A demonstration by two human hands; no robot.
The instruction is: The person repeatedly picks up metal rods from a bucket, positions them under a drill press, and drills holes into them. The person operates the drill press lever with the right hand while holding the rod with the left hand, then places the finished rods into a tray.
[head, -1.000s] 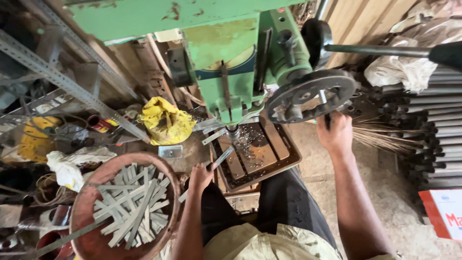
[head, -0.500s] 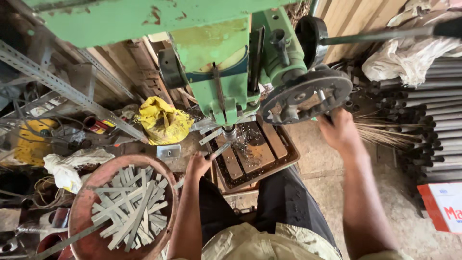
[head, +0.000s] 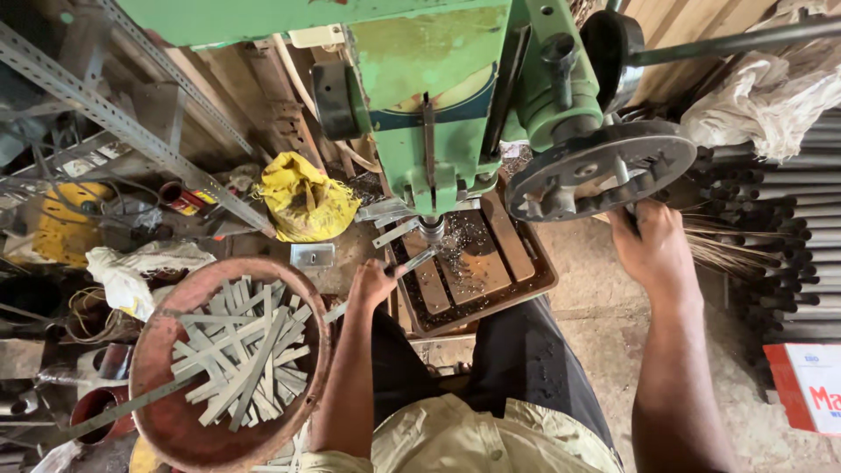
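Two grips closed, left hand (head: 372, 285) (metal strip (head: 419, 260)), right hand (head: 653, 250) handwheel (head: 600, 168)

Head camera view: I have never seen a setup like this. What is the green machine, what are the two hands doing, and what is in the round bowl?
The camera sits on the person's head and looks down over their lap. The green machine looks like a drill press. The right hand grips the black handwheel at its side. The left hand holds a flat metal strip under the spindle, above a rusty tray strewn with shavings. The reddish bowl to the left is full of similar grey strips. A yellow bag lies behind it.
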